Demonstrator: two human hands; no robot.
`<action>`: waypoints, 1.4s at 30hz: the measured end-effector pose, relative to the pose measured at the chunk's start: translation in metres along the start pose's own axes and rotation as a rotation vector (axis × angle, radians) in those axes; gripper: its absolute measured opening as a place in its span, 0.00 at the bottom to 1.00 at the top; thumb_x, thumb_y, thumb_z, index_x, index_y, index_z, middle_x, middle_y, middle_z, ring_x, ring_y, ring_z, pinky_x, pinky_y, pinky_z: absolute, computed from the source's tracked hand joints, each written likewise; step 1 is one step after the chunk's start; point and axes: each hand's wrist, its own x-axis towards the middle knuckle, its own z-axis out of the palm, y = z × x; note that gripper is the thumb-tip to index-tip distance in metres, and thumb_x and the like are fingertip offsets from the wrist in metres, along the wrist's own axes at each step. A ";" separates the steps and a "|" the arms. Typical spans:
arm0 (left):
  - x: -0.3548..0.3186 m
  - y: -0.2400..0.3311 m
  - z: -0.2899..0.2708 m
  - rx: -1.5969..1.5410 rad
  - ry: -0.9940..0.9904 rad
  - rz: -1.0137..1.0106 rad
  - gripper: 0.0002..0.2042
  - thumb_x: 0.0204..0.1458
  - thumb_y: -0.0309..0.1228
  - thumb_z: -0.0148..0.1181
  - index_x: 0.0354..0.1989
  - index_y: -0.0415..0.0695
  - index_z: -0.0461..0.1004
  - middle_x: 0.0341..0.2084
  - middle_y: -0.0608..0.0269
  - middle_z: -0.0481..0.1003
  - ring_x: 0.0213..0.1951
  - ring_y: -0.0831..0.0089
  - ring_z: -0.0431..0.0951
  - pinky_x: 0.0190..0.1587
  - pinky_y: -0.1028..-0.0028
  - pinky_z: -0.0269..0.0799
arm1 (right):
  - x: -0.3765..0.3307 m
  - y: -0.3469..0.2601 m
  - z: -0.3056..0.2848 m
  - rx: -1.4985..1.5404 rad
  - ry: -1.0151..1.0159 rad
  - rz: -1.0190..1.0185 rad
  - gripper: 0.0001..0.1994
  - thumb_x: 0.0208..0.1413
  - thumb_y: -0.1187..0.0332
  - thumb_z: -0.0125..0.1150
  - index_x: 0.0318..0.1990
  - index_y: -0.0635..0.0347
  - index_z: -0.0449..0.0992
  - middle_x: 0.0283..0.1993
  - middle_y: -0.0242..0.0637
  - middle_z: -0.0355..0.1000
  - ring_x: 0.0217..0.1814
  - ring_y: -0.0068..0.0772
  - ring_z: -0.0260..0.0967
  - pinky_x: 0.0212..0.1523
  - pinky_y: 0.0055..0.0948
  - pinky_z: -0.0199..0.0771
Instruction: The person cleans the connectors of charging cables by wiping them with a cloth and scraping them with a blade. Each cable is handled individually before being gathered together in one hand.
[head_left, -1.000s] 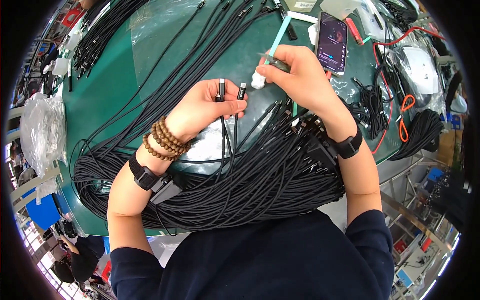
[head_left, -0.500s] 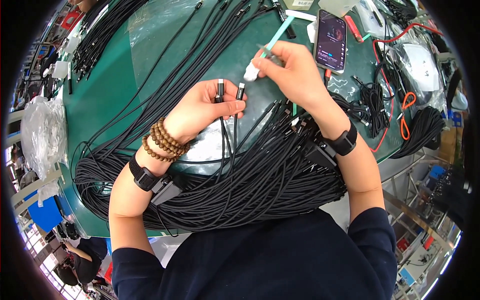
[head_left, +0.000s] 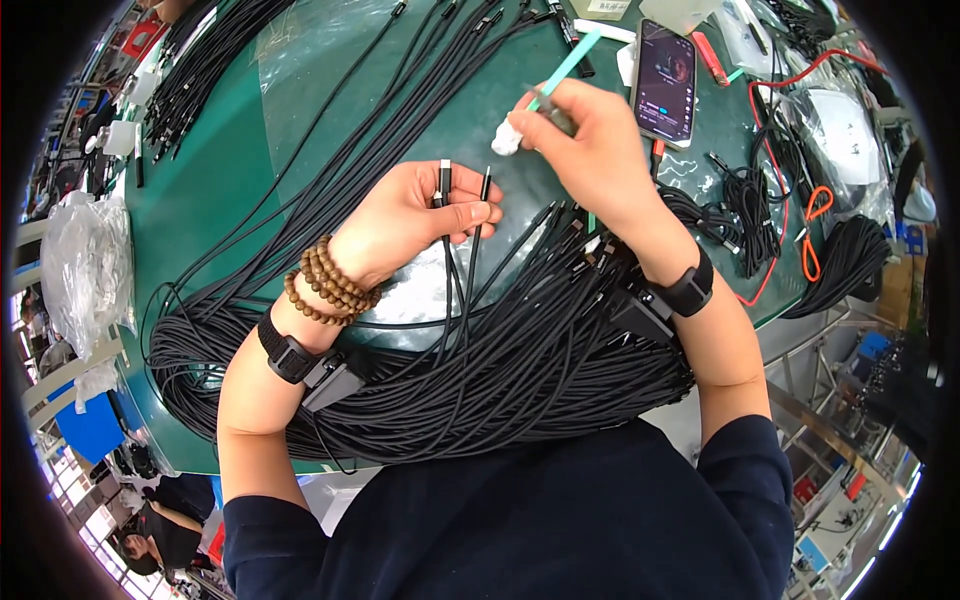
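Observation:
My left hand (head_left: 425, 208) pinches two black cables near their ends. One cable's metal-tipped connector (head_left: 445, 180) points up by the fingers. The other connector (head_left: 485, 186) stands at the thumb tip, its narrow edge showing. Just up and to the right, my right hand (head_left: 592, 135) grips a teal stick (head_left: 568, 68) with a white wad (head_left: 506, 138) at its lower end. A small gap separates the wad from the connectors. Below both hands lies a thick bundle of black cables (head_left: 450, 400), spread along the table's near edge.
More black cables (head_left: 360, 140) run across the green table (head_left: 200, 215) to the far side. A phone (head_left: 664, 80) with its screen lit lies at the far right, near a red cord (head_left: 780, 190) and coiled cables (head_left: 748, 205). Clear plastic bags (head_left: 88, 265) hang at the left edge.
The right-hand connector in my left hand has turned from its flat face to its narrow edge. My right hand has shifted the stick and wad slightly up, away from the connectors.

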 end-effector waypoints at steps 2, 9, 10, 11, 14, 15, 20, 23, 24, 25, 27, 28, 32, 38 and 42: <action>0.000 -0.001 -0.001 0.007 -0.014 0.007 0.09 0.54 0.25 0.58 0.42 0.35 0.72 0.34 0.62 0.77 0.34 0.79 0.77 0.35 0.84 0.69 | 0.000 0.001 0.001 0.076 0.082 0.027 0.05 0.54 0.72 0.61 0.34 0.66 0.75 0.27 0.29 0.72 0.29 0.16 0.68 0.31 0.20 0.67; -0.001 -0.001 0.000 0.017 -0.006 0.007 0.08 0.55 0.24 0.57 0.42 0.35 0.72 0.34 0.62 0.77 0.35 0.80 0.77 0.35 0.84 0.69 | -0.004 -0.004 0.002 0.062 -0.037 -0.059 0.05 0.54 0.73 0.60 0.34 0.67 0.76 0.26 0.29 0.71 0.29 0.16 0.68 0.31 0.18 0.66; -0.001 -0.001 0.000 0.004 -0.006 0.009 0.08 0.55 0.24 0.56 0.42 0.35 0.72 0.34 0.62 0.77 0.35 0.80 0.77 0.36 0.84 0.69 | -0.004 -0.004 0.002 0.063 -0.037 -0.058 0.05 0.54 0.73 0.60 0.34 0.67 0.76 0.26 0.29 0.71 0.29 0.16 0.68 0.31 0.18 0.66; 0.000 -0.001 0.000 -0.009 -0.006 0.012 0.09 0.55 0.24 0.56 0.43 0.35 0.73 0.35 0.62 0.77 0.35 0.80 0.77 0.36 0.84 0.69 | -0.002 -0.003 0.001 0.051 0.001 -0.015 0.05 0.54 0.73 0.60 0.34 0.67 0.76 0.26 0.29 0.71 0.29 0.16 0.68 0.31 0.18 0.66; -0.002 0.001 0.001 -0.012 -0.014 -0.008 0.10 0.56 0.24 0.55 0.45 0.34 0.72 0.35 0.63 0.77 0.36 0.80 0.77 0.37 0.84 0.69 | 0.000 0.000 0.001 0.028 0.078 0.071 0.05 0.54 0.73 0.60 0.33 0.67 0.76 0.25 0.29 0.71 0.29 0.15 0.68 0.31 0.18 0.66; -0.002 0.001 0.001 -0.013 -0.017 -0.018 0.10 0.56 0.24 0.54 0.46 0.34 0.72 0.35 0.63 0.77 0.36 0.80 0.77 0.37 0.84 0.69 | -0.001 0.001 0.002 -0.011 0.030 0.071 0.05 0.54 0.73 0.60 0.33 0.67 0.76 0.26 0.28 0.71 0.29 0.15 0.67 0.31 0.18 0.65; -0.001 -0.001 -0.001 0.013 -0.028 -0.011 0.12 0.57 0.24 0.53 0.48 0.34 0.72 0.35 0.63 0.77 0.37 0.80 0.77 0.38 0.84 0.69 | -0.003 -0.001 0.004 0.036 -0.009 0.044 0.05 0.53 0.72 0.60 0.33 0.67 0.76 0.26 0.29 0.72 0.29 0.15 0.67 0.30 0.18 0.64; 0.000 0.000 0.000 0.005 -0.031 -0.018 0.11 0.57 0.24 0.53 0.47 0.34 0.73 0.36 0.63 0.77 0.37 0.80 0.77 0.38 0.84 0.69 | -0.001 -0.002 0.002 0.047 0.036 0.046 0.06 0.53 0.72 0.61 0.32 0.67 0.76 0.25 0.29 0.72 0.29 0.15 0.67 0.30 0.18 0.64; 0.000 0.000 0.000 0.005 -0.031 -0.019 0.11 0.57 0.24 0.53 0.47 0.34 0.73 0.36 0.63 0.77 0.37 0.80 0.77 0.38 0.84 0.69 | 0.001 -0.001 0.001 -0.006 0.053 0.062 0.06 0.53 0.72 0.61 0.32 0.67 0.76 0.26 0.29 0.72 0.28 0.15 0.67 0.30 0.18 0.64; 0.000 0.001 0.000 0.010 -0.029 -0.023 0.11 0.57 0.24 0.53 0.47 0.34 0.73 0.35 0.63 0.77 0.37 0.80 0.77 0.38 0.84 0.69 | 0.001 -0.001 0.000 -0.059 0.071 0.079 0.06 0.53 0.72 0.61 0.32 0.67 0.76 0.26 0.30 0.72 0.28 0.15 0.66 0.30 0.18 0.64; 0.000 0.001 0.000 0.021 -0.026 -0.031 0.10 0.57 0.24 0.53 0.46 0.35 0.73 0.35 0.63 0.78 0.36 0.81 0.77 0.38 0.84 0.69 | 0.001 -0.003 0.002 -0.083 0.040 0.049 0.06 0.53 0.72 0.61 0.32 0.67 0.76 0.26 0.30 0.72 0.28 0.15 0.66 0.30 0.18 0.64; 0.000 0.001 0.000 0.021 -0.027 -0.032 0.10 0.57 0.24 0.53 0.46 0.35 0.73 0.35 0.63 0.78 0.36 0.81 0.77 0.38 0.84 0.69 | 0.000 -0.004 0.004 -0.107 0.008 0.018 0.06 0.53 0.72 0.61 0.32 0.67 0.76 0.26 0.30 0.73 0.28 0.15 0.66 0.30 0.18 0.64; 0.000 -0.001 0.000 0.027 -0.020 -0.032 0.10 0.57 0.24 0.53 0.46 0.35 0.73 0.35 0.63 0.78 0.36 0.80 0.77 0.37 0.84 0.69 | 0.002 -0.004 -0.013 -0.254 -0.097 0.093 0.06 0.53 0.72 0.61 0.33 0.67 0.75 0.27 0.29 0.73 0.28 0.15 0.67 0.29 0.19 0.65; 0.001 -0.001 0.000 0.027 -0.038 -0.029 0.10 0.57 0.24 0.53 0.45 0.35 0.73 0.36 0.63 0.77 0.36 0.80 0.76 0.38 0.83 0.69 | 0.003 0.000 0.003 0.018 0.006 -0.009 0.07 0.52 0.72 0.61 0.33 0.68 0.75 0.26 0.29 0.72 0.28 0.15 0.67 0.29 0.19 0.65; 0.000 -0.001 0.000 0.018 -0.053 -0.010 0.10 0.57 0.24 0.53 0.46 0.35 0.72 0.35 0.63 0.77 0.36 0.80 0.76 0.38 0.83 0.69 | 0.005 0.005 -0.011 -0.092 -0.138 0.076 0.06 0.53 0.72 0.61 0.33 0.67 0.75 0.26 0.29 0.72 0.28 0.15 0.67 0.30 0.18 0.66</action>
